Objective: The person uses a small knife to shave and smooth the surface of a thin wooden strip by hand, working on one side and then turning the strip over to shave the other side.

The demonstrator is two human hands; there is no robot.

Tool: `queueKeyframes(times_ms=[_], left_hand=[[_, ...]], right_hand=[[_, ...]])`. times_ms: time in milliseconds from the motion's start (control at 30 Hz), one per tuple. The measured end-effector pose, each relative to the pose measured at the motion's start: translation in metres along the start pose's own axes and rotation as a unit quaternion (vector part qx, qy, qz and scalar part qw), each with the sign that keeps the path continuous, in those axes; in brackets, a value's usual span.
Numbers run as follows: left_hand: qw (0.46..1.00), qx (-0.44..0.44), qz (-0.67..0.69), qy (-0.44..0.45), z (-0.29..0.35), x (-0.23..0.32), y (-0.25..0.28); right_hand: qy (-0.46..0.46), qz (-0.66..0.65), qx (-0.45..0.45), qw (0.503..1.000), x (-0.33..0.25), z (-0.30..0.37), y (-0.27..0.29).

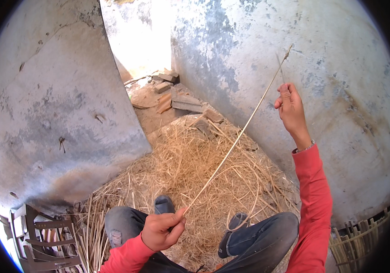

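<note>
Pale strip [239, 136] is in the air above the straw, between the two hands. Its long axis runs at a slant, almost straight: the lower end is at the left hand [162, 230], and the upper end points up, away and to the right, toward the right wall [349, 68]. Near the top it has a darker, rough part. The left thumb and fingers are pinched together on the lower end. The right hand [291, 109] is raised, its fingers closed on a thin, blurred piece [280, 66], which points upward next to the strip; whether they touch, I cannot tell.

Below, loose straw [190, 154] covers the floor, and a thin loop [257, 191] bends beside the right shoe [229, 236]. Both knees stand low at the sides. Farther on, bricks [163, 86] and broken blocks partly obstruct the opening. Long sticks [90, 232] lie at left, near a dark frame [52, 250].
</note>
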State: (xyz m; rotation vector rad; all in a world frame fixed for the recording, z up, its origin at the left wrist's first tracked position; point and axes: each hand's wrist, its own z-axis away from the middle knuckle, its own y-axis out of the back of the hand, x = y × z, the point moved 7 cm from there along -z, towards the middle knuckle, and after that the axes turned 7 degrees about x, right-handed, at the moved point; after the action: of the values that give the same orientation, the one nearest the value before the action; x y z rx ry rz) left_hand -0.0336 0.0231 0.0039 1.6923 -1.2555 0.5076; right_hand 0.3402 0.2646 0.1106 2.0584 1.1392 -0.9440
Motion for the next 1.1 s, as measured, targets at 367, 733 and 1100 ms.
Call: queueKeyframes(times_ms=[367, 733, 1100], left_hand=[[1.000, 0.000, -0.014, -0.021, -0.001, 0.000, -0.004], [0.998, 0.009, -0.038, -0.053, 0.000, -0.003, -0.004], [0.999, 0.026, -0.018, -0.031, -0.003, -0.003, -0.007]], right_hand=[[-0.001, 0.091, 0.021, 0.996, 0.016, -0.042, 0.022], [0.033, 0.167, -0.115, 0.979, 0.005, 0.016, -0.017], [0.060, 0.094, -0.374, 0.921, -0.085, 0.199, -0.086]])
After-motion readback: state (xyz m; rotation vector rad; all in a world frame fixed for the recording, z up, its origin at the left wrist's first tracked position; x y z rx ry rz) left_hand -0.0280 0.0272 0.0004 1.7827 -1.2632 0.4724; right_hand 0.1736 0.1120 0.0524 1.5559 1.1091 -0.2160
